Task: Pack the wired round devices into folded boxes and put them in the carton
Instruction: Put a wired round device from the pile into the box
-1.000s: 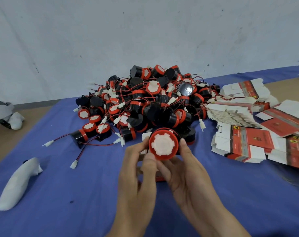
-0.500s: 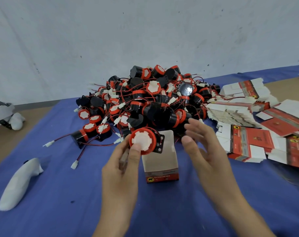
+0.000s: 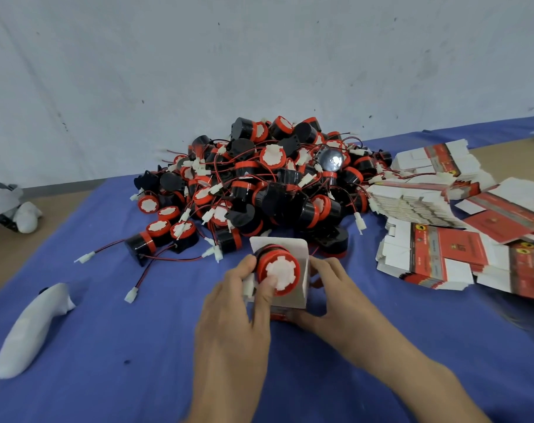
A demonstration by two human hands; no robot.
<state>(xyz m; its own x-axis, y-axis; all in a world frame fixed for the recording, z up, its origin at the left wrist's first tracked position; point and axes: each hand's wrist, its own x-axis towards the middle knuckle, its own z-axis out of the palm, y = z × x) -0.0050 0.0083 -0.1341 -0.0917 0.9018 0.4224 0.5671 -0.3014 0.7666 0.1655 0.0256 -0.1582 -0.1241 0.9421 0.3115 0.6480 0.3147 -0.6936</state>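
At box mouth, device now entering

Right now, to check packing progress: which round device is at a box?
The red-capped device the left hand holds at the mouth of the open box, gripped by the right hand; the others lie in the pile behind.
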